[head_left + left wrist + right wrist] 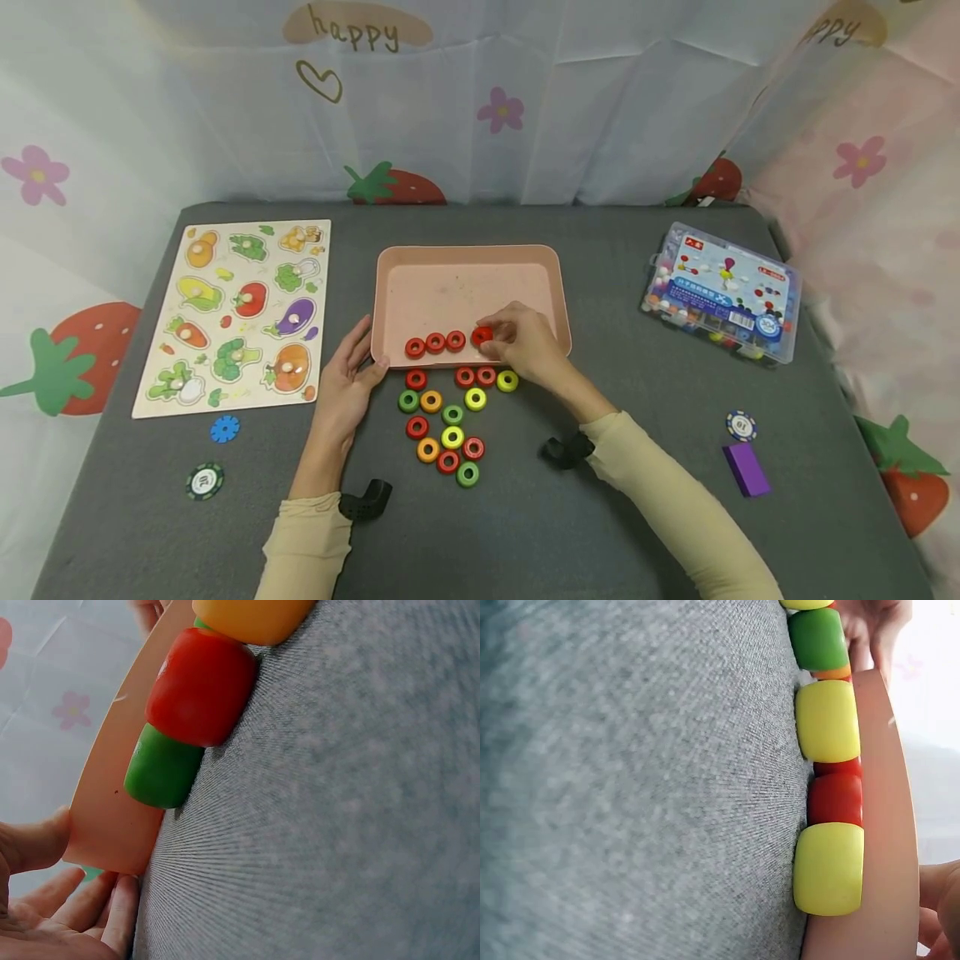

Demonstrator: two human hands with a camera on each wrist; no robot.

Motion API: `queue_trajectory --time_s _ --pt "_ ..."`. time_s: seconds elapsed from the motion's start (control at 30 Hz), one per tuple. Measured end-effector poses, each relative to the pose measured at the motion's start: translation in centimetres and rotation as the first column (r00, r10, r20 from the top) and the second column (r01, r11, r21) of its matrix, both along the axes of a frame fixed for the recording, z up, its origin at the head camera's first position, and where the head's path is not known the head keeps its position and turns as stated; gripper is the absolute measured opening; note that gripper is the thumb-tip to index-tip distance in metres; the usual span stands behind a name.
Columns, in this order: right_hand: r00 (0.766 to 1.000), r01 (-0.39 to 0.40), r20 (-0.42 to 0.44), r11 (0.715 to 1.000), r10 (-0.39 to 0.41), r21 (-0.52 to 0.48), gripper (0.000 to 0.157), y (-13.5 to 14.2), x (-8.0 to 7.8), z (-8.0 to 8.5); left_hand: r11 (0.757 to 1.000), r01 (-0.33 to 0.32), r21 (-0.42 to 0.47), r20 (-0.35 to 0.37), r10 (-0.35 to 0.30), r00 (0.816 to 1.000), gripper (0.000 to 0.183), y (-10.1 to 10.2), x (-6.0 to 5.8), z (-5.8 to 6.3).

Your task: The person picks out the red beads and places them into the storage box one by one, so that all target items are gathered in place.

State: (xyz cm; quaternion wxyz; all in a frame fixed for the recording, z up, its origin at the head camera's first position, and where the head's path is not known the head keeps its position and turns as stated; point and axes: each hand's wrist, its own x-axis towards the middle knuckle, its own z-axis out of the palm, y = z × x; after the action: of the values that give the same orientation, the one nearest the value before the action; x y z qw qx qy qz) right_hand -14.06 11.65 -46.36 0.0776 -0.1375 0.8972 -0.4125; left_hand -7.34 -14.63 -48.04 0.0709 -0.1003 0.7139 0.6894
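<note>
A shallow pink tray (468, 275) lies in the middle of the table. My left hand (347, 385) grips its near left corner, thumb over the rim and fingers along the outer side; the left wrist view shows the thumb (37, 844) against the tray. Over the tray's near side, my right hand (528, 340) pinches a red ring (482, 335) between thumb and fingertips. To its left, inside the tray, a row of red rings (435, 342) lies along the near wall. Several red, green, orange and yellow rings (452, 415) are spread on the cloth before the tray.
A vegetable puzzle board (232, 317) lies left of the tray, with a blue disc (225, 429) and a dark poker chip (205, 482) below it. At right are a clear parts box (723, 292), another chip (741, 426) and a purple block (747, 470).
</note>
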Motion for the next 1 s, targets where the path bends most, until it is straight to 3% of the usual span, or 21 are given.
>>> queue_trajectory --time_s 0.17,0.37,0.57,0.77,0.9,1.0 --pt "1.000 -0.022 0.006 0.998 0.022 0.058 0.030 -0.2 0.0 0.0 1.000 0.001 0.005 0.005 -0.001 1.000 0.066 0.0 -0.1 0.0" --pt "0.998 -0.024 0.060 0.999 0.026 -0.041 0.036 -0.3 0.0 -0.3 1.000 0.006 0.002 -0.003 -0.006 1.000 0.066 0.0 -0.2 0.0" --pt "0.998 -0.053 -0.035 0.992 0.049 -0.119 0.032 0.2 0.3 -0.2 1.000 0.004 0.003 0.001 -0.004 1.000 0.066 0.0 -0.1 -0.1" --pt "0.987 -0.151 -0.085 0.974 0.138 -0.168 0.024 0.7 1.9 1.0 1.000 0.004 0.004 -0.001 -0.004 1.000 0.066 -0.1 -0.1 -0.2" --pt "0.977 -0.213 -0.044 0.961 0.208 -0.179 0.017 1.2 3.2 2.0 1.000 0.005 0.004 -0.007 -0.005 1.000 0.066 -0.1 -0.1 -0.1" --pt "0.962 -0.267 0.025 0.954 0.272 -0.135 0.021 1.9 3.8 2.4 1.000 0.004 0.002 -0.007 -0.004 1.000 0.066 -0.1 -0.1 -0.1"
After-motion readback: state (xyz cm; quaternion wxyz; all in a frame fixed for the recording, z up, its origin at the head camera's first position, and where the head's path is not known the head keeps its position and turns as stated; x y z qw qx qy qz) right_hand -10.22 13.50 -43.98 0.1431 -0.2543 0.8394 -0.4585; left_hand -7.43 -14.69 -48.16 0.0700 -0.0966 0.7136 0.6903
